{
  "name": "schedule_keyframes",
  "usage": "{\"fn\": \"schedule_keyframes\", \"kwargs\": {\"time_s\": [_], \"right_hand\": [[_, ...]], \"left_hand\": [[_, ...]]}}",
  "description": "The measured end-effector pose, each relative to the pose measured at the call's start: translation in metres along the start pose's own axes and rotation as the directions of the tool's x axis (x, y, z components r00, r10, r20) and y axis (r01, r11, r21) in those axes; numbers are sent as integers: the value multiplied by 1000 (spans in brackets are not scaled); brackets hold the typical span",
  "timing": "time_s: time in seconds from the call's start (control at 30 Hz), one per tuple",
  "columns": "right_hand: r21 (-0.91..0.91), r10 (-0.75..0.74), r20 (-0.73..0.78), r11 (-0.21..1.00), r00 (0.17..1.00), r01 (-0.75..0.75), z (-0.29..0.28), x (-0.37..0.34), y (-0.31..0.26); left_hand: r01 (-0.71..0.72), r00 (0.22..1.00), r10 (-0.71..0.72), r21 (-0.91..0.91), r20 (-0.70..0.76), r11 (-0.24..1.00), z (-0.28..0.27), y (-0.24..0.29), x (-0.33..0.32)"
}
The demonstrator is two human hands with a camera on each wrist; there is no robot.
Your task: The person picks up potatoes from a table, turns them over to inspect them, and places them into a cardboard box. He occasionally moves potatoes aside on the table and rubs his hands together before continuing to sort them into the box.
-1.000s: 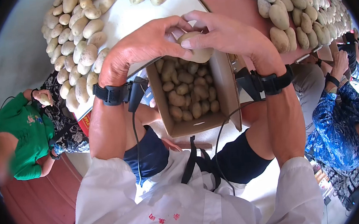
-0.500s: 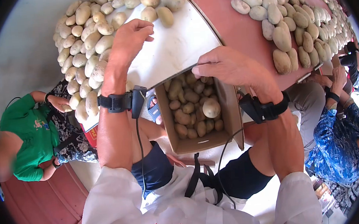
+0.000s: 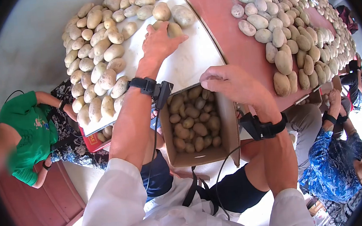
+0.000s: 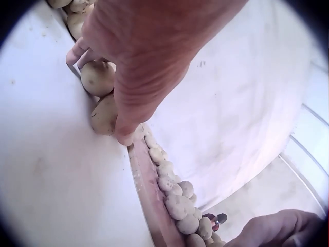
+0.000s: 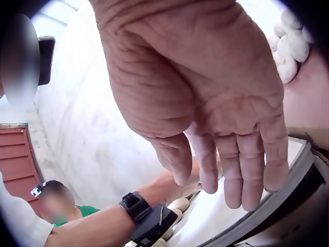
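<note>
On the white tabletop point(image 3: 185, 63), my left hand point(image 3: 160, 44) is lowered over two potatoes, one of them showing beside the thumb point(image 3: 174, 29). The left wrist view has this hand point(image 4: 139, 62) with fingers and thumb curled around an upper potato point(image 4: 97, 78) and a lower potato point(image 4: 104, 114), both touching the table. My right hand point(image 3: 236, 83) hovers over the far right corner of a cardboard box point(image 3: 229, 126) with potatoes inside. In the right wrist view, this hand point(image 5: 205, 98) holds nothing, its palm visible and fingers extended.
Potatoes point(image 3: 99, 47) cover the tabletop's left side, and two more point(image 3: 161, 11) point(image 3: 182, 16) lie beyond my left hand. The red surface point(image 3: 221, 29) bears many potatoes point(image 3: 283, 62). A person in green point(image 3: 33, 129) sits left, another in blue point(image 3: 338, 168) right.
Both hands were together around a potato over the box. They separated, a larger pale potato appeared in the box, and my left hand moved onto two potatoes on the table.
</note>
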State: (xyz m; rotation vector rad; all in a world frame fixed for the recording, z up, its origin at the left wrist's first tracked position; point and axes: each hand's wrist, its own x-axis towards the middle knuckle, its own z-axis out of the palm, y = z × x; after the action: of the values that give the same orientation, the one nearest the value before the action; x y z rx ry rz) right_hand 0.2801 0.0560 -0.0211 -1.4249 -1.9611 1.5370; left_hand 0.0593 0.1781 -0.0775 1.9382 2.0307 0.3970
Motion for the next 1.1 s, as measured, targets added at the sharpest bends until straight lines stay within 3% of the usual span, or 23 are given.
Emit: {"fn": "schedule_keyframes", "kwargs": {"time_s": [0.17, 0.23, 0.4, 0.57, 0.63, 0.67, 0.73, 0.77, 0.83, 0.87, 0.93, 1.0, 1.07, 1.1], "right_hand": [[-7, 6, -4, 1000, 1000, -6, -1, -1, 4], [46, -66, -70, 997, 995, 69, 1, 1, 10], [2, -45, -29, 999, 999, 45, -5, 2, 6], [18, -11, -79, 1000, 997, 12, -4, 10, 23], [47, 10, -150, 999, 989, -3, -3, 12, 27], [48, 4, -144, 999, 990, 3, -1, 12, 27], [159, 123, -298, 984, 947, -78, 3, 10, 16], [158, 118, -288, 985, 950, -74, 4, 8, 7], [398, 203, -321, 915, 925, -62, 7, 5, -13], [398, 196, -304, 915, 932, -62, 10, 3, -15], [602, 140, -324, 794, 936, 90, 13, 1, -13], [626, 116, -308, 772, 944, 109, 13, 3, -5], [672, 108, -263, 734, 959, 102, 9, 4, 7], [692, 108, -270, 713, 957, 115, 9, 3, 3]], "left_hand": [[21, 998, -19, -28, 52, 999, -11, 11, -8], [20, 996, -20, 2, 81, 1000, -12, 12, -14], [-141, 988, 128, 184, 82, 973, -5, 14, -46], [-166, 980, 161, 30, 113, 986, -21, 12, -65], [30, 904, 76, -241, 421, 970, -34, 10, -60], [36, 906, 68, -237, 418, 971, -39, 9, -63], [171, 866, 202, -649, 458, 741, -47, 11, -76], [177, 869, 191, -647, 456, 742, -50, 13, -81], [251, 829, 412, -909, 379, 332, -55, 16, -91], [254, 837, 394, -908, 379, 334, -55, 17, -93], [357, 777, 500, -922, 383, 151, -54, 18, -96], [347, 797, 476, -927, 373, 146, -51, 17, -98], [370, 738, 568, -922, 364, 110, -54, 16, -98], [361, 754, 548, -926, 361, 112, -54, 17, -99]]}}
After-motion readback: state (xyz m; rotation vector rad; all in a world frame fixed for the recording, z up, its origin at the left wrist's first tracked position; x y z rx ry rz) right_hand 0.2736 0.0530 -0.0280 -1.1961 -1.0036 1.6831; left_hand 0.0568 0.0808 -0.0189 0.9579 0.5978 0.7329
